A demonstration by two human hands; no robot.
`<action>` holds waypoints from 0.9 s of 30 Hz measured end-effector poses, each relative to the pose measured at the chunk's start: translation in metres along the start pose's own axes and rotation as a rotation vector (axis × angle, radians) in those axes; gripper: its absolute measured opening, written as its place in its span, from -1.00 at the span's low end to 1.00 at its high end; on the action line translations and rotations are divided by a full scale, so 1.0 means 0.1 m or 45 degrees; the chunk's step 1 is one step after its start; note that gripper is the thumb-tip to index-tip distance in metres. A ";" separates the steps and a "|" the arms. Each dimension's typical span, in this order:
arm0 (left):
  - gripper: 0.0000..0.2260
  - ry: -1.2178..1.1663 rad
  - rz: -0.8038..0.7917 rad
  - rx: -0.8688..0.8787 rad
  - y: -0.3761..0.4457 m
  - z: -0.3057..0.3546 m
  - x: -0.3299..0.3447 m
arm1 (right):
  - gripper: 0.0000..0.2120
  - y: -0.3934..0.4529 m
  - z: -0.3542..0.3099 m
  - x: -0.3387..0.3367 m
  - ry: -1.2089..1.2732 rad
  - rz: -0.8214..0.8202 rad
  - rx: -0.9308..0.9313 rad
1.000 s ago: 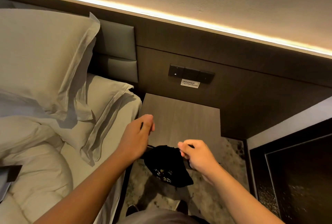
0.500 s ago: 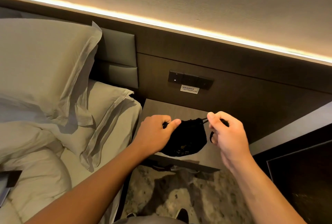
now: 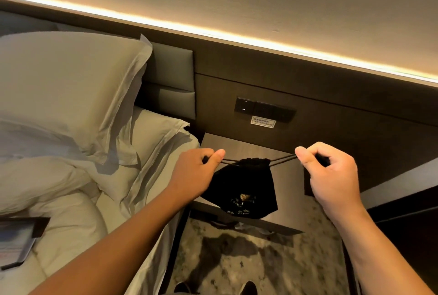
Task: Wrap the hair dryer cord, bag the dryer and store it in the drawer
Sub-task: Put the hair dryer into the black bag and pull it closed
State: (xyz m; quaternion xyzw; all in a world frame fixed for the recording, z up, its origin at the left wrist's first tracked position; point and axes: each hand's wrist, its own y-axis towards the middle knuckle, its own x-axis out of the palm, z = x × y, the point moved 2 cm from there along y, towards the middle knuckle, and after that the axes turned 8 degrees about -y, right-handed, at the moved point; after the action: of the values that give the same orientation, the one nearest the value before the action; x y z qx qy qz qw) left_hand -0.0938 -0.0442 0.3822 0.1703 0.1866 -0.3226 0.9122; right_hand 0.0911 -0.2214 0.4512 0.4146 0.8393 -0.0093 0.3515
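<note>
Black bag (image 3: 244, 188) hangs between both hands, over the front part of the nightstand (image 3: 251, 150), mouth up and cinched tight, bottom down toward the camera. Long axis runs roughly vertical in view, from the gathered neck to the wide bottom, which leans a bit right. Gold print near the bottom, too small to read. Whether the bag bottom rests on the nightstand or hangs just above it, cannot tell; its lower edge overlaps the nightstand's front edge. Dryer itself not visible.

Left hand (image 3: 194, 176) pinches the left cord (image 3: 228, 161) between thumb and curled fingers. Right hand (image 3: 331, 174) pinches the right cord (image 3: 283, 159) the same way. Both cords are taut, running out sideways from the neck, nearly level. Hands well apart, one on each side of the bag.

Edges: bed (image 3: 78, 200) with pillows (image 3: 64, 91) lies just beside the nightstand's left edge. Dark headboard panel (image 3: 331, 110) behind the nightstand, with a switch plate (image 3: 264, 109) and small label (image 3: 262, 121) above the top. Dark cabinet (image 3: 407, 223) to the right. Patterned carpet (image 3: 256, 259) below, open floor between bed and cabinet. A booklet (image 3: 17, 238) lies on the bed at far left, well away from the hands. Shoe tips (image 3: 247, 287) at the bottom edge.
</note>
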 end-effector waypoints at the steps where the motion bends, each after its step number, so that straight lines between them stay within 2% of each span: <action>1: -0.54 -0.025 -0.002 -0.016 -0.03 -0.02 0.00 | -0.71 0.00 -0.06 0.02 0.032 -0.037 -0.022; 4: -0.57 -0.115 -0.011 -0.033 -0.12 -0.05 -0.01 | -0.70 -0.01 -0.24 0.09 0.100 -0.155 -0.043; 8: -0.72 -0.144 -0.080 0.028 -0.17 -0.10 -0.08 | -0.69 -0.05 -0.48 0.14 0.340 -0.224 0.145; 12: -0.50 -0.029 -0.130 0.094 -0.26 -0.19 -0.13 | -0.66 -0.09 -0.82 0.04 0.570 -0.295 0.263; 16: -0.19 -0.026 -0.320 0.074 -0.37 -0.29 -0.02 | -0.67 -0.09 -1.15 -0.16 0.717 -0.328 0.255; 18: -0.05 -0.162 -0.421 0.046 -0.41 -0.32 0.05 | -0.68 -0.09 -1.27 -0.26 0.749 -0.336 0.239; 20: 0.00 -0.308 -0.475 -0.040 -0.42 -0.36 0.09 | -0.68 -0.09 -1.38 -0.33 0.750 -0.353 0.202; 23: -0.13 -0.394 -0.485 -0.119 -0.40 -0.36 0.14 | -0.70 -0.09 -1.42 -0.38 0.748 -0.317 0.208; 27: -0.34 -0.640 -0.529 -0.233 -0.43 -0.29 0.32 | -0.71 -0.07 -1.32 -0.42 0.844 -0.232 0.334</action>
State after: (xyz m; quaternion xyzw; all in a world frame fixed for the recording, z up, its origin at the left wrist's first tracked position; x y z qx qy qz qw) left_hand -0.1055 -0.0795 0.3346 -0.0388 0.0149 -0.5154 0.8559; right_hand 0.0267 -0.2140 0.5737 0.3602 0.9328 -0.0133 0.0022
